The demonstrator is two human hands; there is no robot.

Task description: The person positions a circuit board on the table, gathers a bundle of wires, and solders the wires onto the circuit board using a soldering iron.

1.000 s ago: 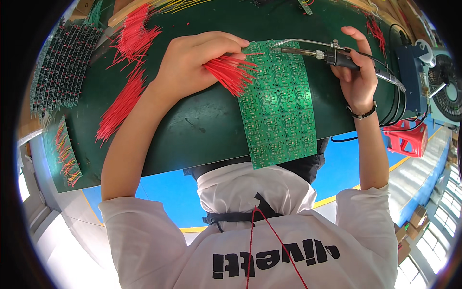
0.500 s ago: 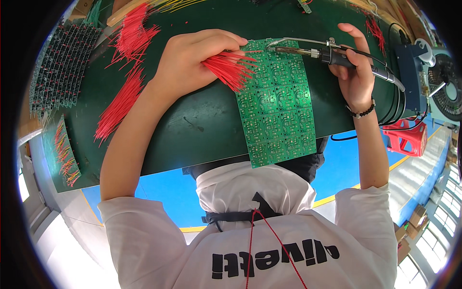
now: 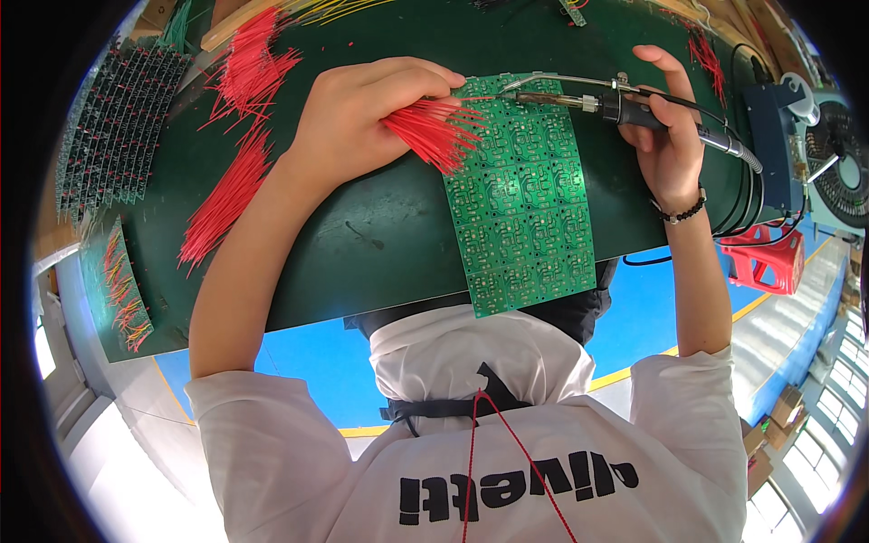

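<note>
My left hand is closed around a bundle of red wires, their ends fanning out over the left edge of a green circuit board panel. One wire sticks out from the fingertips toward the soldering tip. In my right hand is a soldering iron with a thin metal feed tube fixed along its top. Its tip is at the panel's upper part, by the end of that single wire; whether they touch is too small to tell. The panel's near end reaches over the table edge.
Piles of red wires lie left on the green table. Beyond them stand stacked dark boards, with a board with coloured wires nearer. At right are a blue box, a fan, black cables and a red stool.
The iron's tip has shifted slightly within the panel's upper part, near the single wire's end. My left hand and the wire bundle have hardly moved.
</note>
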